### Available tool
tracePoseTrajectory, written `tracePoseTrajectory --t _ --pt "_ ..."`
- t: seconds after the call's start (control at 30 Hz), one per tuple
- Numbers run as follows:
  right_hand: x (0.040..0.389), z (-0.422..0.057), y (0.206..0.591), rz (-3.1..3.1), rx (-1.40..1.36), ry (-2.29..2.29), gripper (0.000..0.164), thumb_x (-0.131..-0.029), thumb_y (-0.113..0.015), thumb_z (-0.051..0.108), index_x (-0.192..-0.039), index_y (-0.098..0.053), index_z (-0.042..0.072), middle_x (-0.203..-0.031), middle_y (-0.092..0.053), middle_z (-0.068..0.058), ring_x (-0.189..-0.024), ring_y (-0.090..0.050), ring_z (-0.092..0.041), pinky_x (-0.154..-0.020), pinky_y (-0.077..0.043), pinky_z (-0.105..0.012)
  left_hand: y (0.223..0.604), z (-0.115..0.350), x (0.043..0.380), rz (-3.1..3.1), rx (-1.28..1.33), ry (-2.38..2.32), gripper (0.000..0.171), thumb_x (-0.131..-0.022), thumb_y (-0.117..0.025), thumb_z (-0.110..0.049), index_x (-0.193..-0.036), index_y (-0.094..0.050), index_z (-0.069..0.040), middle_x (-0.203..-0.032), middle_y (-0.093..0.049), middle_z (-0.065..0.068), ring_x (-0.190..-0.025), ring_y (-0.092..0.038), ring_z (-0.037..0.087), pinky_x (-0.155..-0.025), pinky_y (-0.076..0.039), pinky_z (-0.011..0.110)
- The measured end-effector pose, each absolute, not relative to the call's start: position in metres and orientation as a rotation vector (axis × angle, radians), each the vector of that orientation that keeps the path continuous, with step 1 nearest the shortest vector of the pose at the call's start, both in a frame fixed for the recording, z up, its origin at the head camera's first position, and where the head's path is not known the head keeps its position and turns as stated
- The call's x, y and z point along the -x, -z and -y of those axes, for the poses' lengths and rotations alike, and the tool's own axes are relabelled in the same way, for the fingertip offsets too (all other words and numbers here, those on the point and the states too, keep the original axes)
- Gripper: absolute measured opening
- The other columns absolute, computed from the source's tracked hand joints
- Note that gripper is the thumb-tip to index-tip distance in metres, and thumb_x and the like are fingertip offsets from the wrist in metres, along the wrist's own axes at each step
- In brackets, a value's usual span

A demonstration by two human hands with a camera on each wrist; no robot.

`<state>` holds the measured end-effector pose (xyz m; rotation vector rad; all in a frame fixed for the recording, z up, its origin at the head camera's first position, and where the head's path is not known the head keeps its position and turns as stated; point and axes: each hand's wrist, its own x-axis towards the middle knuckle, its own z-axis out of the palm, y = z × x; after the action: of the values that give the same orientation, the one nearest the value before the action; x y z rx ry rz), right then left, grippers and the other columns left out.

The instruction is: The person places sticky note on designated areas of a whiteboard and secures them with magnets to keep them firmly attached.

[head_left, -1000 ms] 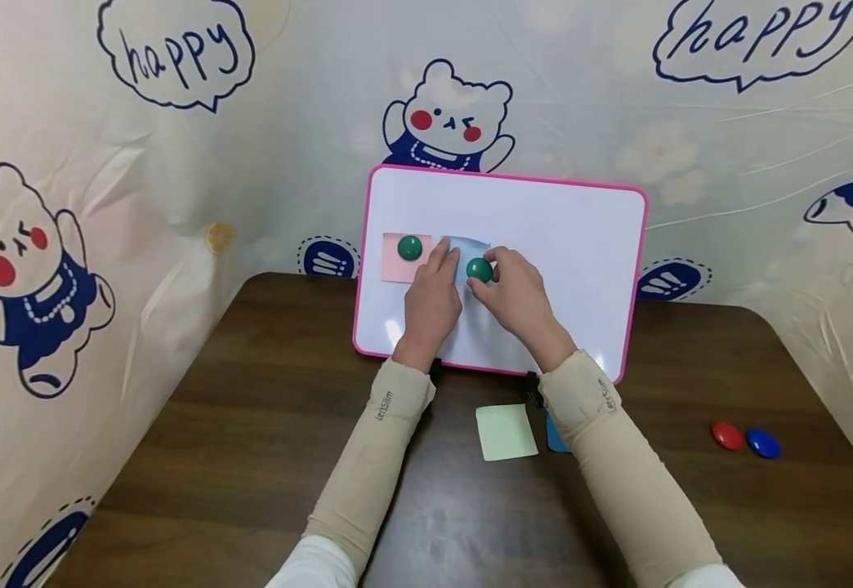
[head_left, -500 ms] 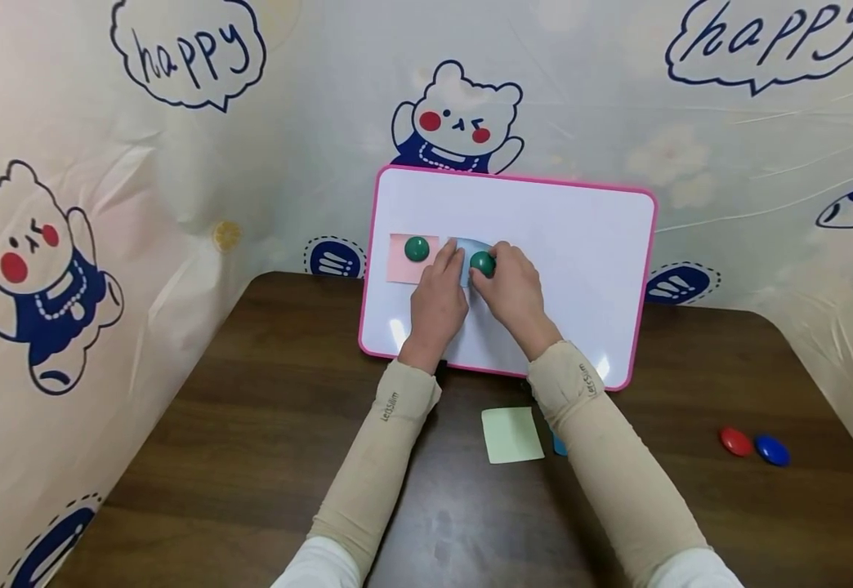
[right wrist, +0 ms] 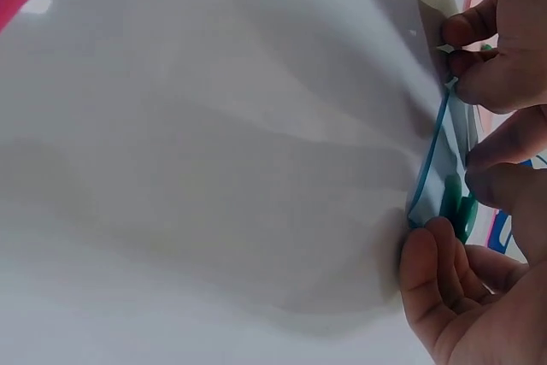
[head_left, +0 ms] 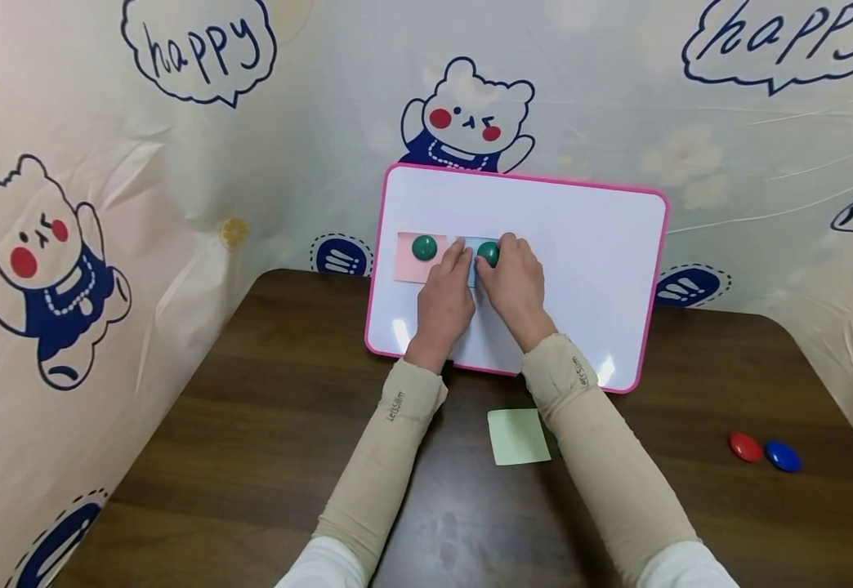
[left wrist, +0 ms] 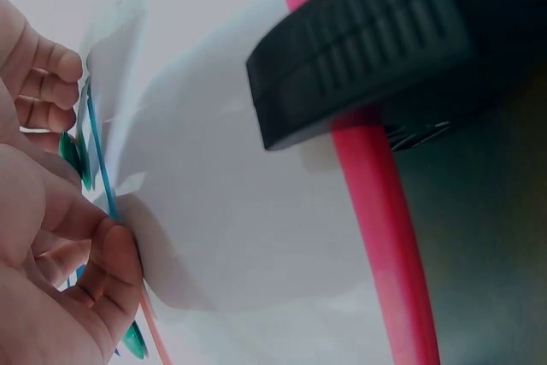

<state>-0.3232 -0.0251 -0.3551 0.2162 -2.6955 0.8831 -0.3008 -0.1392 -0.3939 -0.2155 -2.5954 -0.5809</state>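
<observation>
On the whiteboard (head_left: 588, 269), my right hand (head_left: 516, 282) pinches a round green magnet (head_left: 488, 255) against the upper part of a light blue sticky note (head_left: 473, 244). My left hand (head_left: 444, 306) holds the left side of that note with its fingertips, its thumb and fingers meeting at the paper's edge in the left wrist view. Both hands cover much of the note. Just to the left, a pink sticky note (head_left: 409, 269) lies on the board under a second green magnet (head_left: 424, 248).
The pink-framed board leans upright at the back of the brown table (head_left: 287, 392). A black clip (left wrist: 359, 49) grips its lower edge. A pale green sticky note (head_left: 518, 438) lies in front, with a red magnet (head_left: 745, 447) and a blue magnet (head_left: 783, 456) to the right.
My right hand has moved the green magnet slightly up and left onto the blue note, whose curled top edge now lies flatter. The left hand stays on the note; the view has shifted slightly.
</observation>
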Motion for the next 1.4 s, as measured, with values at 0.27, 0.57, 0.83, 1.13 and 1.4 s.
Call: tracePoseTrajectory --t 0.27,0.57,0.83,1.13,1.4 --pt "0.327 0.030 0.354 2.698 -0.198 -0.893 0.034 -0.098 -0.068 0.026 -0.112 -0.056 -0.003 -0.100 -0.057 -0.017 -0.089 -0.060 -0.031 -0.080 -0.051 -0.044 0.394 0.140 0.300 2.569 0.234 0.603 0.046 -0.101 -0.055 -0.005 -0.146 -0.053 -0.004 -0.156 -0.042 0.009 -0.097 -0.059 0.027 -0.065 -0.055 0.033" --pt "0.328 0.030 0.360 2.676 -0.187 -0.883 0.036 -0.098 -0.069 0.027 -0.115 -0.055 -0.002 -0.103 -0.059 -0.018 -0.092 -0.062 -0.033 -0.084 -0.052 -0.045 0.395 0.139 0.300 2.574 0.231 0.600 0.047 -0.101 -0.055 -0.007 -0.147 -0.050 -0.002 -0.157 -0.041 0.008 -0.100 -0.059 0.027 -0.069 -0.056 0.033" --pt "0.327 0.032 0.362 2.671 -0.193 -0.793 0.037 -0.097 -0.070 0.027 -0.115 -0.052 -0.001 -0.100 -0.059 -0.017 -0.087 -0.065 -0.035 -0.078 -0.054 -0.047 0.395 0.140 0.301 2.564 0.240 0.605 0.046 -0.101 -0.054 -0.007 -0.147 -0.051 -0.001 -0.156 -0.041 0.009 -0.099 -0.060 0.028 -0.068 -0.056 0.034" --pt "0.327 0.032 0.364 2.679 -0.192 -0.780 0.037 -0.097 -0.070 0.029 -0.115 -0.052 0.001 -0.099 -0.060 -0.016 -0.085 -0.065 -0.034 -0.077 -0.054 -0.046 0.396 0.140 0.302 2.588 0.233 0.604 0.046 -0.101 -0.054 -0.007 -0.147 -0.051 -0.002 -0.157 -0.040 0.009 -0.108 -0.059 0.028 -0.074 -0.056 0.034" --pt "0.324 0.032 0.361 2.681 -0.194 -0.779 0.038 -0.097 -0.070 0.029 -0.115 -0.052 0.000 -0.100 -0.061 -0.018 -0.087 -0.066 -0.035 -0.078 -0.055 -0.046 0.395 0.141 0.301 2.579 0.239 0.614 0.045 -0.102 -0.052 -0.007 -0.147 -0.051 -0.001 -0.157 -0.041 0.009 -0.107 -0.060 0.030 -0.073 -0.057 0.037"
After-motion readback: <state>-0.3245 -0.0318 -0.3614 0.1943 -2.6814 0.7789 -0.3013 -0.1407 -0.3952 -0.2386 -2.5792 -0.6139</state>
